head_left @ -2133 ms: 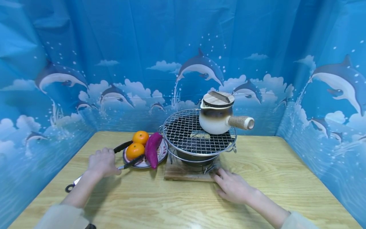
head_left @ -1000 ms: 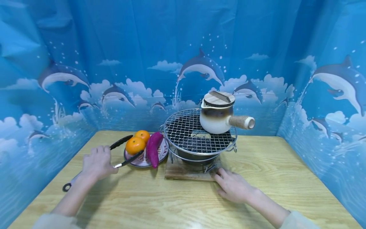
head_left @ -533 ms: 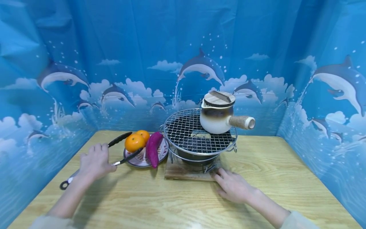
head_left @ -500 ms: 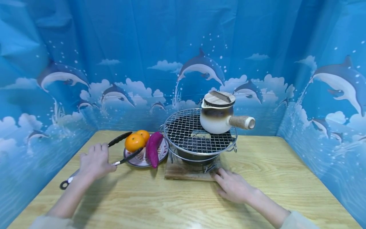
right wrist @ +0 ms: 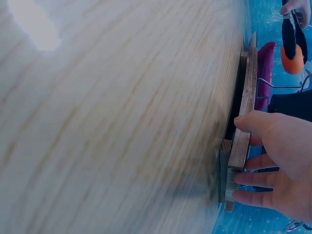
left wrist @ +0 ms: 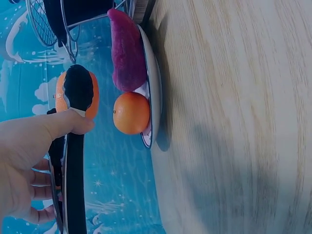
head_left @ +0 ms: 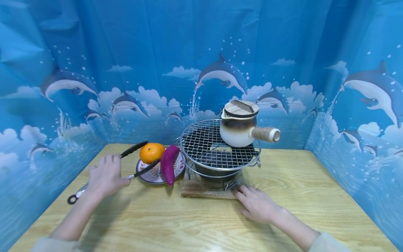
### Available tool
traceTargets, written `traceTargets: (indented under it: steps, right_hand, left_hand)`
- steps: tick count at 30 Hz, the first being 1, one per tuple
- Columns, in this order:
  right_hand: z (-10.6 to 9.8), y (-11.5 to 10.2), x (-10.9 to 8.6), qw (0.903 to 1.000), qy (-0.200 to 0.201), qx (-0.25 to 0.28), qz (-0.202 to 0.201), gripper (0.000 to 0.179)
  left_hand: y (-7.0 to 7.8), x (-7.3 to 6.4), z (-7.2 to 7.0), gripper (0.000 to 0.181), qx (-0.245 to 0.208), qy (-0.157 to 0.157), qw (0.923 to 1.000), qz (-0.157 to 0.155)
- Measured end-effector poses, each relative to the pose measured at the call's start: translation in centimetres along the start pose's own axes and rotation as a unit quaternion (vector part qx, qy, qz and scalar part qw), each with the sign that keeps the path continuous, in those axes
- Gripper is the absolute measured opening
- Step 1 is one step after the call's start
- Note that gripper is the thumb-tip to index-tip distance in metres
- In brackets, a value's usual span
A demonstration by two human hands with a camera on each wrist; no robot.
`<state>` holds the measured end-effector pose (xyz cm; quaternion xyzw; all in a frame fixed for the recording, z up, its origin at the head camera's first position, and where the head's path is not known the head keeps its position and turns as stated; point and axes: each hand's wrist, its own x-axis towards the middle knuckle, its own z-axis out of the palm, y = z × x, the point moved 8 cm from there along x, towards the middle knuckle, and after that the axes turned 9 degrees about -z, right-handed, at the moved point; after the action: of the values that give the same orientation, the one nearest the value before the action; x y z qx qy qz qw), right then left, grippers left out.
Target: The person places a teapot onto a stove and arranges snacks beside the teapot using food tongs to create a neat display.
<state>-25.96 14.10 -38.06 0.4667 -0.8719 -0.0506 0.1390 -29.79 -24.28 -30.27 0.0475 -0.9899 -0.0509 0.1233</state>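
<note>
My left hand point(head_left: 106, 176) holds metal tongs point(left wrist: 75, 180) with black tips. Between the tips is one orange point(head_left: 149, 154), raised above the patterned plate point(head_left: 155, 179). A second orange point(left wrist: 130, 113) lies on the plate, seen in the left wrist view; in the head view the raised one mostly hides it. Beside it on the plate rests a purple sweet potato point(head_left: 169, 164). With thumb and fingers, my right hand point(head_left: 259, 204) grips the near right corner of a wooden board point(right wrist: 247, 87) under the grill stove point(head_left: 217, 171).
Right of the plate, the stove carries a round wire grate point(head_left: 201, 147). A ceramic pot point(head_left: 237, 133) with a wooden lid and wrapped side handle sits on the grate's right part. A blue dolphin curtain point(head_left: 176, 87) encloses the wooden table point(head_left: 176, 227).
The tongs took the front orange up off the plate, first slightly left, then right, so it now overlaps the back orange in the head view. My right hand stays in place.
</note>
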Motion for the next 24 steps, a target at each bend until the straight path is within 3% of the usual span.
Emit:
traceTargets:
  steps: [24]
  right_hand:
    - [-0.2,0.0,0.0,1.0000,-0.005,0.006,0.004,0.047]
  left_hand:
    - [2.1,-0.4,-2.2,0.098,0.011,0.023,0.9996,0.014]
